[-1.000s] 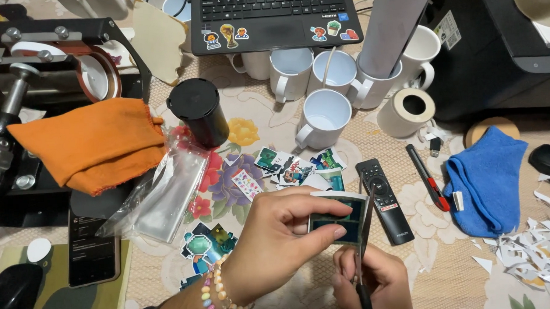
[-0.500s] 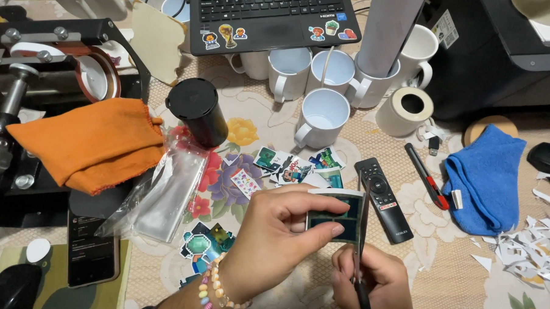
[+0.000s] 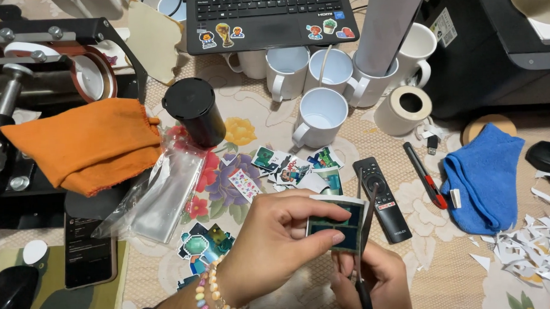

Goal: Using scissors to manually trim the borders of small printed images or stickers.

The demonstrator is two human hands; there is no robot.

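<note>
Our left hand (image 3: 272, 240) pinches a sticker (image 3: 338, 225) at 6 o'clock; our right hand (image 3: 374, 282) grips scissors (image 3: 364, 230) cutting it. On the floral cloth (image 3: 249, 122), mugs (image 3: 322, 113) at 12, scraps (image 3: 534, 249) at 4.

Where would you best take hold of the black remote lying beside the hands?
Probably the long sides of the remote, near its lower half, coming from above. It lies flat and slim on the table, buttons up, with its right side free; the scissors and left hand crowd its left edge.
</note>
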